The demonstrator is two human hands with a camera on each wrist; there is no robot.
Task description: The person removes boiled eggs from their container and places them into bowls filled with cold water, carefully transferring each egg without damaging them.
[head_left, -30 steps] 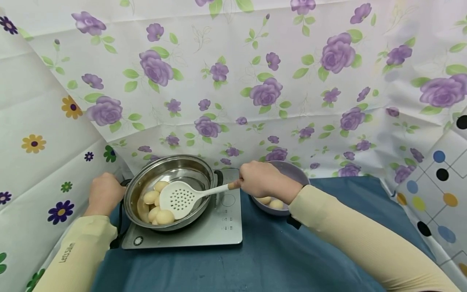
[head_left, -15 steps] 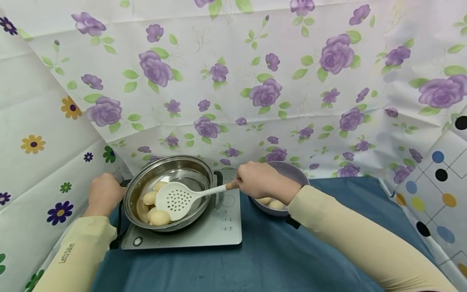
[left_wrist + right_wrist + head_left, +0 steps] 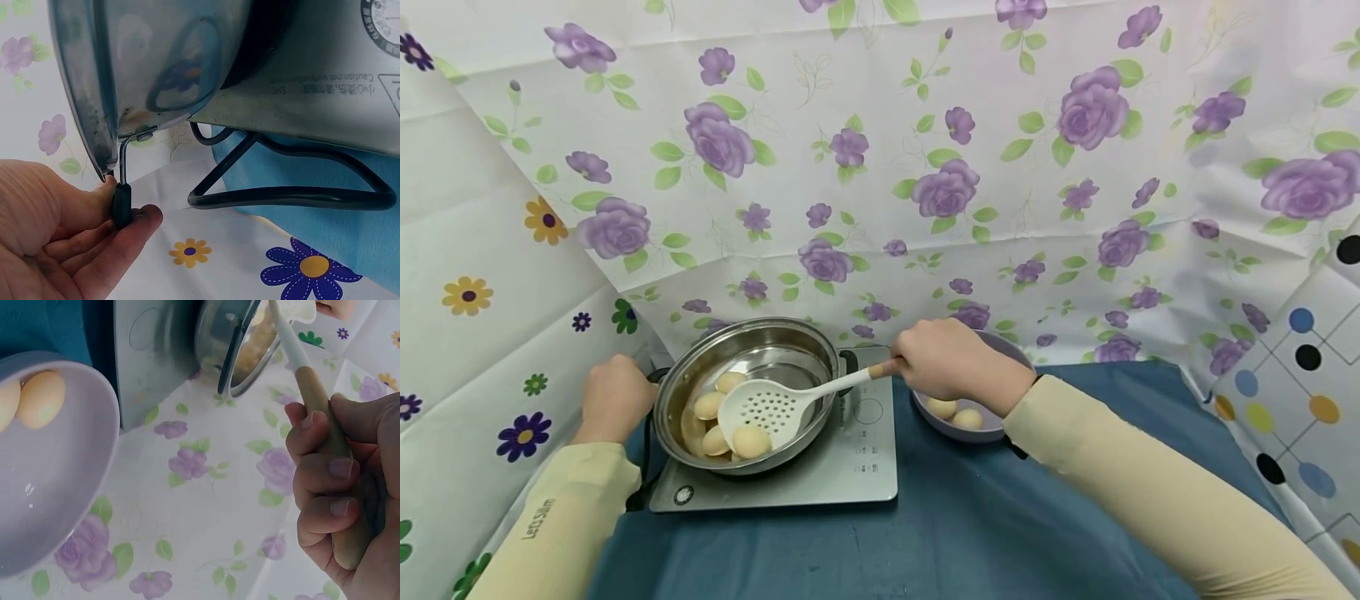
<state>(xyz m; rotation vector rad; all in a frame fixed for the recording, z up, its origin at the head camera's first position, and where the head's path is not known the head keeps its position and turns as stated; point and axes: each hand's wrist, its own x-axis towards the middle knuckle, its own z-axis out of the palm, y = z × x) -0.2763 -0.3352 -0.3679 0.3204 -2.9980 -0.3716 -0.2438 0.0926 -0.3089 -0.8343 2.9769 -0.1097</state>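
Observation:
A steel pot [image 3: 820, 329] sits on a flat induction cooktop [image 3: 872, 467], with several pale eggs [image 3: 708, 407] along its left side. My left hand [image 3: 617, 400] grips the pot's black side handle [image 3: 122, 206], thumb and fingers around it in the left wrist view. In my right hand [image 3: 951, 360] is the wooden handle [image 3: 322, 403] of a white slotted skimmer [image 3: 775, 408]. The skimmer's perforated head is inside the pot, and one egg [image 3: 751, 442] lies on or against its lower edge. Beneath my right wrist, a purple bowl [image 3: 925, 417] holds eggs [image 3: 967, 418].
A dark blue cloth [image 3: 970, 533] covers the table. Flower-patterned sheeting [image 3: 880, 167] rises close behind the pot and bowl. A black power cord [image 3: 294, 200] loops beside the cooktop near my left hand.
The skimmer head has shifted left, then tilted, and an egg now sits at its lower edge. My right hand has risen slightly and moved right. My left hand stays put.

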